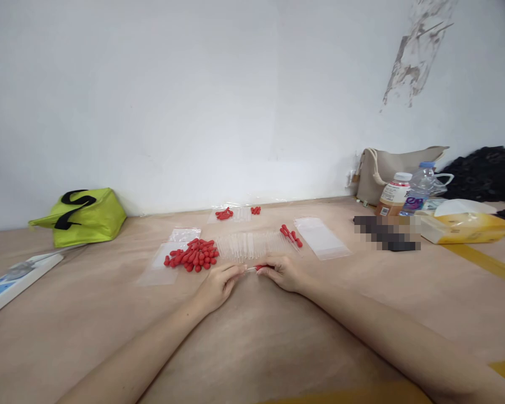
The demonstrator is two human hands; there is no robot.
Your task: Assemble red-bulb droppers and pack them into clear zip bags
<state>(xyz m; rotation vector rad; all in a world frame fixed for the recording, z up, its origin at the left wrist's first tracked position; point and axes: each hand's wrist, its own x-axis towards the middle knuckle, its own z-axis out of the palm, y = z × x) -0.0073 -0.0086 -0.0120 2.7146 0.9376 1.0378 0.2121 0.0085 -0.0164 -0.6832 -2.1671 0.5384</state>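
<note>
My left hand (219,285) is closed, pinching a thin clear dropper tube (251,269). Facing it, my right hand (287,272) grips a red rubber dropper bulb (258,267) between thumb and fingers. Tube and bulb meet end to end, but how far one sits inside the other is too small to tell. Just beyond my hands lies a row of clear tubes (246,245). To its left is a heap of red rubber bulbs (196,256), partly on clear plastic bags (155,269). At the row's right end lie several tubes with red bulbs on them (292,235).
Further back, a clear bag (242,215) holds red bulbs and tubes. A white plastic bag (322,238) lies right of the row. Around the edges are a lime-green bag (90,216), a power strip (23,280), bottles (394,195), a tissue pack (465,224) and a beige bag (374,179).
</note>
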